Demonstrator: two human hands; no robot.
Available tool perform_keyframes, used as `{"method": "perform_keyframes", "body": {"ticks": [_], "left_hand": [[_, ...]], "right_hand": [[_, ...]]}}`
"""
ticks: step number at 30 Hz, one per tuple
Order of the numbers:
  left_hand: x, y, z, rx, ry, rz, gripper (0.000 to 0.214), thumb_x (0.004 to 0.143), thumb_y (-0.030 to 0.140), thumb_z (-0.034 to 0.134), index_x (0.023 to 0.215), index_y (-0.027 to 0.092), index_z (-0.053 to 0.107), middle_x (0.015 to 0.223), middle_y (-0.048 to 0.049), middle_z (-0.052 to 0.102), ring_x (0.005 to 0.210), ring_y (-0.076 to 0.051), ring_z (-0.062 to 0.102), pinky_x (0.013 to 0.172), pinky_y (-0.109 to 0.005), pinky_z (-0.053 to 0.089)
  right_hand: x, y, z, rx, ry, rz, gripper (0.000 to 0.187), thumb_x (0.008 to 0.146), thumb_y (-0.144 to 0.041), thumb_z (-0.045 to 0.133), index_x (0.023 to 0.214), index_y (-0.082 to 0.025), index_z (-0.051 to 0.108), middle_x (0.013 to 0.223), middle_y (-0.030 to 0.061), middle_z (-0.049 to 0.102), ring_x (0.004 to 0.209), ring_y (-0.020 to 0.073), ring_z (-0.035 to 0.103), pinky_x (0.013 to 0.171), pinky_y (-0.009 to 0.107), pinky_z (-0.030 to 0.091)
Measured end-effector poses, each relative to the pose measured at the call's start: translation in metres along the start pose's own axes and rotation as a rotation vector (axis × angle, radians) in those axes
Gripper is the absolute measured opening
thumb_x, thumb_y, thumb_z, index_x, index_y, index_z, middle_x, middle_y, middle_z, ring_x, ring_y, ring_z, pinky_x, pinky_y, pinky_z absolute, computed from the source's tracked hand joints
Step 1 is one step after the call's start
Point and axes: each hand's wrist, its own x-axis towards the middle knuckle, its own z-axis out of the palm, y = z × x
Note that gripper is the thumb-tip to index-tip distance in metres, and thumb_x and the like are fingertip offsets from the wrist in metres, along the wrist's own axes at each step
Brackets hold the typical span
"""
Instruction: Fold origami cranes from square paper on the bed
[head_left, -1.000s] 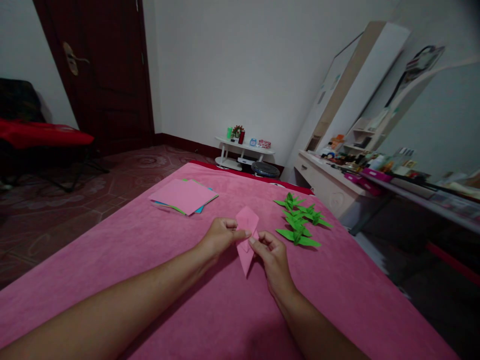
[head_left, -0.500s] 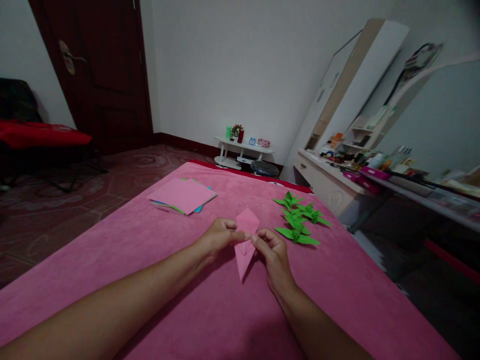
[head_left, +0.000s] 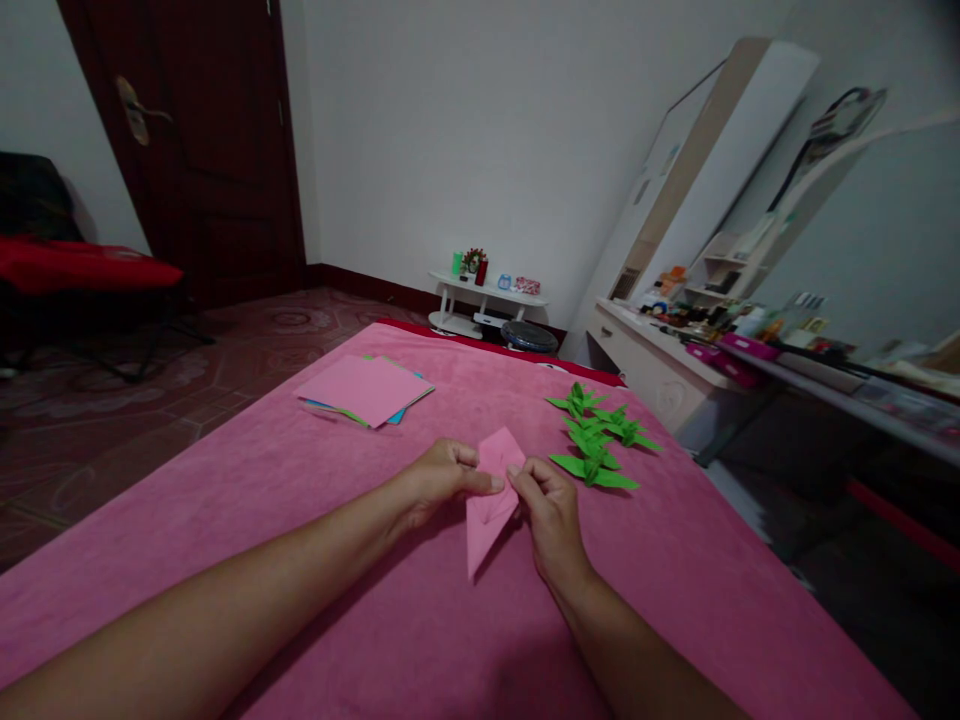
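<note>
A pink sheet of origami paper (head_left: 489, 512), folded into a long kite shape with creases, is held between both hands just above the pink cloth. Its narrow point faces me and tilts a little left. My left hand (head_left: 442, 477) pinches its left edge, the thumb lying on top. My right hand (head_left: 549, 500) grips the right edge between thumb and fingers. The fingers beneath the paper are mostly hidden. To the right of my right hand rest several green folded paper cranes (head_left: 596, 470), close together.
A stack of square coloured paper (head_left: 364, 390), pink on top, lies at the far left of the pink cloth (head_left: 360, 620). Beyond the far edge stands a low white shelf (head_left: 487, 290). A cluttered dressing table (head_left: 660, 350) is at the right, a red-covered chair (head_left: 82, 268) at the left.
The pink paper has turned slightly, its near point swinging left and toward me. My right thumb has shifted from the paper's middle toward its right edge. The cranes and stack stay put.
</note>
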Motion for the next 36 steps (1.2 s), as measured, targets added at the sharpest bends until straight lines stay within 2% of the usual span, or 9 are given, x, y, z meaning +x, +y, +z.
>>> {"method": "perform_keyframes", "body": {"ticks": [3, 9, 11, 15, 20, 24, 31, 36], "left_hand": [[0.000, -0.002, 0.000, 0.016, -0.014, -0.012, 0.028, 0.044, 0.023, 0.083, 0.061, 0.008, 0.067, 0.056, -0.0071, 0.063, 0.055, -0.019, 0.059, 0.054, -0.028, 0.040], [0.003, -0.005, -0.002, 0.036, -0.070, -0.035, 0.030, 0.045, 0.024, 0.081, 0.066, 0.007, 0.068, 0.064, -0.0092, 0.067, 0.057, -0.017, 0.060, 0.056, -0.028, 0.042], [0.004, -0.005, -0.003, 0.053, -0.066, -0.030, 0.029, 0.047, 0.024, 0.081, 0.067, 0.007, 0.068, 0.065, -0.0085, 0.067, 0.055, -0.016, 0.058, 0.056, -0.027, 0.041], [0.002, -0.006, -0.001, 0.117, -0.033, -0.005, 0.027, 0.047, 0.026, 0.081, 0.061, 0.008, 0.066, 0.056, -0.0036, 0.062, 0.049, -0.012, 0.053, 0.051, -0.024, 0.036], [0.001, -0.012, 0.002, 0.139, -0.024, -0.004, 0.031, 0.047, 0.031, 0.082, 0.057, 0.009, 0.063, 0.053, -0.0015, 0.059, 0.046, -0.009, 0.048, 0.048, -0.022, 0.030], [0.001, -0.014, 0.003, 0.156, -0.053, -0.060, 0.032, 0.050, 0.033, 0.081, 0.063, 0.009, 0.065, 0.053, -0.0007, 0.057, 0.045, -0.006, 0.044, 0.047, -0.021, 0.027], [-0.001, -0.015, 0.006, 0.229, -0.065, -0.097, 0.030, 0.051, 0.034, 0.080, 0.055, 0.009, 0.063, 0.044, 0.0019, 0.051, 0.040, -0.005, 0.037, 0.045, -0.022, 0.024], [-0.002, -0.019, 0.012, 0.100, -0.064, -0.106, 0.029, 0.050, 0.029, 0.081, 0.064, 0.008, 0.067, 0.054, -0.0034, 0.062, 0.045, -0.008, 0.048, 0.049, -0.022, 0.031]], "right_hand": [[0.000, 0.005, -0.001, -0.016, 0.039, -0.003, 0.037, 0.080, -0.030, 0.057, 0.051, -0.018, 0.038, 0.047, -0.0070, 0.032, 0.046, 0.0077, 0.030, 0.045, 0.022, 0.023], [0.001, 0.016, -0.001, 0.067, 0.063, 0.104, 0.038, 0.085, -0.040, 0.049, 0.055, -0.018, 0.043, 0.044, -0.0067, 0.037, 0.038, 0.0072, 0.031, 0.040, 0.022, 0.022], [0.002, 0.014, 0.000, 0.123, 0.028, 0.122, 0.035, 0.084, -0.043, 0.049, 0.060, -0.018, 0.047, 0.049, -0.0057, 0.041, 0.042, 0.0079, 0.035, 0.041, 0.021, 0.025], [0.003, 0.007, 0.003, 0.140, -0.063, 0.086, 0.022, 0.075, -0.037, 0.063, 0.073, -0.017, 0.054, 0.062, -0.0038, 0.048, 0.055, 0.0100, 0.043, 0.050, 0.021, 0.034], [0.007, 0.008, -0.001, 0.065, 0.044, 0.069, 0.030, 0.072, -0.032, 0.066, 0.057, -0.017, 0.044, 0.054, -0.0062, 0.038, 0.050, 0.0076, 0.032, 0.045, 0.020, 0.027], [0.013, 0.009, -0.009, 0.055, 0.095, 0.035, 0.028, 0.071, -0.032, 0.066, 0.058, -0.017, 0.046, 0.054, -0.0060, 0.039, 0.050, 0.0077, 0.033, 0.046, 0.020, 0.026], [0.016, 0.006, -0.012, 0.093, 0.127, 0.004, 0.034, 0.070, -0.033, 0.067, 0.054, -0.018, 0.041, 0.052, -0.0073, 0.032, 0.048, 0.0070, 0.028, 0.044, 0.021, 0.022], [0.017, 0.012, -0.013, 0.094, 0.166, 0.024, 0.037, 0.069, -0.034, 0.067, 0.053, -0.018, 0.038, 0.050, -0.0076, 0.030, 0.046, 0.0066, 0.025, 0.043, 0.021, 0.020]]}}
